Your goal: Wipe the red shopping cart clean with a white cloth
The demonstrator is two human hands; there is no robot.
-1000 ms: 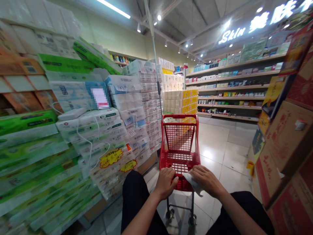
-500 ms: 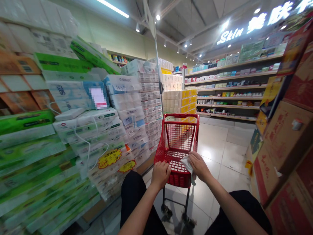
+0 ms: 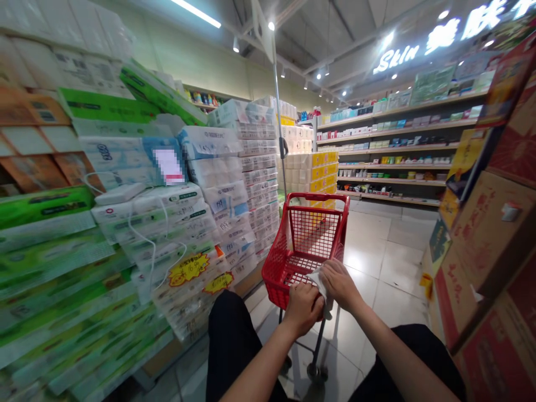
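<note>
A small red shopping cart [image 3: 315,231] with a mesh basket stands before my knees, turned slightly. My left hand [image 3: 305,307] is closed over the basket's near rim, its fingertips partly hidden. Right beside it, my right hand [image 3: 338,283] grips a thin white cloth [image 3: 325,301] at the near right corner of the basket. The cloth hangs down between the two hands; whether it is fabric or paper I cannot tell. Through the mesh, no goods show inside the basket. A metal pole [image 3: 278,106] with a pale flag rises at the cart's far left side.
Stacked tissue packs [image 3: 226,195] line the left, with yellow price tags [image 3: 188,269] and a white cable on them. Cardboard boxes [image 3: 481,234] are piled at the right. Shelves of small goods [image 3: 389,148] stand behind. Pale floor tiles [image 3: 377,245] run between.
My left hand has slid right along the basket rim to beside my right hand. The cart has turned a little, its far end and pole shifting right. The cloth stays in my right hand.
</note>
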